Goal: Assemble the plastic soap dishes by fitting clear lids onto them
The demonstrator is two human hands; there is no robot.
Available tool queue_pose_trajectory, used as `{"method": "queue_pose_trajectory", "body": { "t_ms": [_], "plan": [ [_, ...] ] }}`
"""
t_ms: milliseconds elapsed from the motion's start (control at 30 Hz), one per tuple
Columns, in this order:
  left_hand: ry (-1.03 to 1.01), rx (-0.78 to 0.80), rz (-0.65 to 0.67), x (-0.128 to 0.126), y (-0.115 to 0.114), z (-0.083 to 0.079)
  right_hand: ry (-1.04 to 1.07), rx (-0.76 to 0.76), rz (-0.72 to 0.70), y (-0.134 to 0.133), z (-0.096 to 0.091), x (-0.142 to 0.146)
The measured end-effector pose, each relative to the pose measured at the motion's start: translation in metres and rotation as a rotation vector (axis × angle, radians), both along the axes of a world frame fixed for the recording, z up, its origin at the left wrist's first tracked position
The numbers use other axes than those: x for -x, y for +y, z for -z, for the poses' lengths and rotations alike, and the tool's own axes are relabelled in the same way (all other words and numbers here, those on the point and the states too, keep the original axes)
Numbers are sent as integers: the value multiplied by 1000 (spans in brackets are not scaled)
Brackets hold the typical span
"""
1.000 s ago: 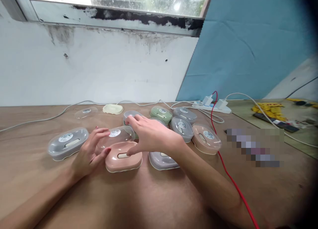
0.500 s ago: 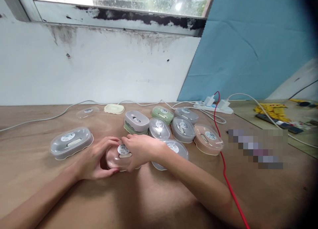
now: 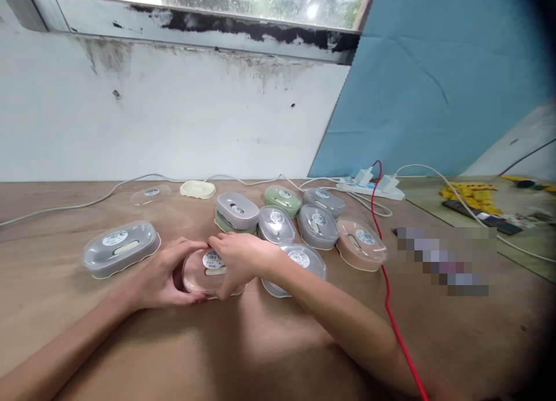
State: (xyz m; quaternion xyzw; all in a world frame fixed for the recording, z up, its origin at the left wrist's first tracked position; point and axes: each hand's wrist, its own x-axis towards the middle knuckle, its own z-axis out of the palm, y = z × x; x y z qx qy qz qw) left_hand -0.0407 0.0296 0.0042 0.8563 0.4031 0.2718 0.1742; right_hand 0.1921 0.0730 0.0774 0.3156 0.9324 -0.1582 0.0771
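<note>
In front of me on the wooden table lies a pink oval soap box [image 3: 197, 276] with a clear lid and a round label. My left hand [image 3: 163, 276] wraps its left end, thumb at the near edge and fingers at the far edge. Over its right side arches my right hand [image 3: 243, 262], gripping it across the width and hiding that end. A grey soap box [image 3: 125, 253] with a clear lid sits to the left. Just right of my right hand, another grey soap box [image 3: 310, 262] is partly covered by my forearm.
Several more lidded boxes stand behind, including a grey one stacked [image 3: 238, 208] on a green one and a pink box [image 3: 362, 244] at right. Near the wall lie a clear lid [image 3: 150, 197] and a cream tray [image 3: 197, 189]. A red cable [image 3: 391, 308] crosses by a power strip [image 3: 369, 188].
The whole view has shifted slightly. Both hands keep the same grip on the pink soap box, and the other boxes stay in place.
</note>
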Motion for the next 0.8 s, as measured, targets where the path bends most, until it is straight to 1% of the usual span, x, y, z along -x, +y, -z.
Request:
{"method": "queue_pose_trajectory", "body": {
  "t_ms": [100, 233, 367, 467, 600, 700, 800],
  "plan": [
    [5, 22, 0, 0, 1, 0, 18, 45, 5, 6, 3, -2],
    [-22, 48, -1, 1, 2, 4, 43, 52, 30, 8, 5, -3],
    [-15, -8, -14, 4, 4, 8, 56, 48, 70, 3, 6, -3],
    [4, -37, -4, 5, 5, 7, 65, 49, 70, 3, 7, -5],
    [73, -55, 5, 6, 5, 3, 44, 112, 72, 6, 9, -10],
    [129, -102, 12, 7, 5, 1, 64, 150, 69, 8, 4, -14],
    [174, -178, -17, 8, 5, -1, 128, 163, 45, 10, -9, -18]
  ]
}}
